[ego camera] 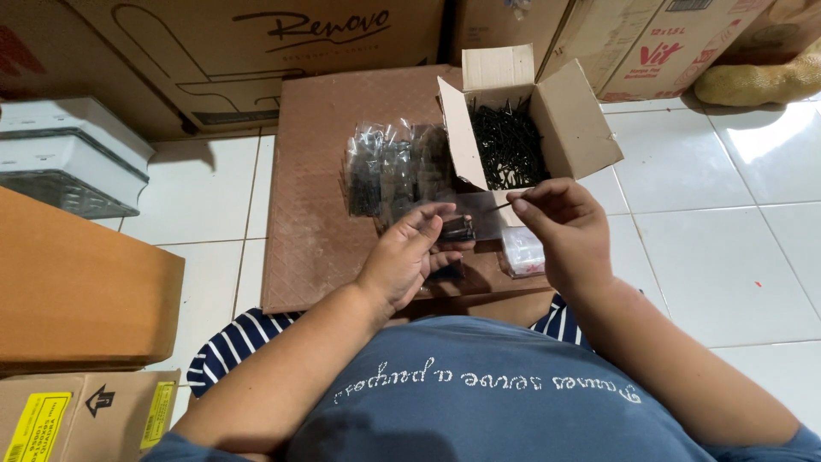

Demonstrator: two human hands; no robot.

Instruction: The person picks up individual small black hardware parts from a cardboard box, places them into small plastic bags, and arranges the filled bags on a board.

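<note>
White floor tiles surround a brown cardboard surface (312, 214) where the left hand (410, 257) pinches a limp, slippery clear plastic bag (469, 224) by its mouth, while the right hand (560, 227) apparently nips one thin, stiff black screw (503, 204) above it, near the open cardboard box of black screws (506, 145).

I see large cardboard cartons (256, 51) lining the wall beyond the brown board (316, 171). A white plastic container (68, 154) sits on the white tiled floor (727, 239) at my left, an orange-brown box (77, 291) nearer.
</note>
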